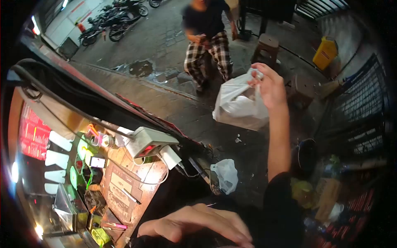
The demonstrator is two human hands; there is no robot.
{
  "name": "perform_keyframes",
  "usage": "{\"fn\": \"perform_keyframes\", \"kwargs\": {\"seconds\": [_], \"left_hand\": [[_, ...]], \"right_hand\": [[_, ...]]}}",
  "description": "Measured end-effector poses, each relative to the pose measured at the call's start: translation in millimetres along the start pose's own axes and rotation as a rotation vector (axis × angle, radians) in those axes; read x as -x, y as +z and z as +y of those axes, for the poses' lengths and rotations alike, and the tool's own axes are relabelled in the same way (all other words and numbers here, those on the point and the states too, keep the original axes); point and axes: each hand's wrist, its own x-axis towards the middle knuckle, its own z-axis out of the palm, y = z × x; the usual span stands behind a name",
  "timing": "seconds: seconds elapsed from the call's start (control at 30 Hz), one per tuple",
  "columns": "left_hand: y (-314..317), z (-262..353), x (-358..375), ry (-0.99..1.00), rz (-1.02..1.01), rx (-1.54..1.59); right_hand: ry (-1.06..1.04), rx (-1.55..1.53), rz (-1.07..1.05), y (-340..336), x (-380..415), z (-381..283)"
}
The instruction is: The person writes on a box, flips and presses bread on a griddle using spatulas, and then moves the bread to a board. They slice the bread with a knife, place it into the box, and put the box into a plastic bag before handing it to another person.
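Note:
Held out ahead at arm's length, my right hand is closed on the gathered handles of a white plastic bag. The bag hangs below my fingers, and a brownish box-like shape with something white on top shows through it. Low in the view, close to my body, my left hand is open, fingers stretched toward the right, with nothing visible in it. Another white plastic bag hangs near the counter's edge, apart from both hands.
Facing me is a person in plaid trousers. A lit wooden counter at left carries a pen, a phone and a power strip. Stools, a yellow container and motorbikes stand beyond.

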Motion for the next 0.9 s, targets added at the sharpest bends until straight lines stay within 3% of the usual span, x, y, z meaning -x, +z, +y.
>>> {"fn": "perform_keyframes", "kwargs": {"seconds": [0.23,0.5,0.6,0.9], "left_hand": [[-24,14,116,-0.354,0.469,-0.366],[0,25,208,-0.165,0.812,-0.626],[20,32,224,-0.261,0.913,-0.644],[16,22,278,-0.213,1.158,-0.702]], "right_hand": [[0.147,-0.115,0.105,-2,-25,22],[0.180,0.084,0.226,-11,-56,53],[0.189,0.138,0.295,-10,-61,59],[0.204,0.252,0.173,-25,-79,61]]}}
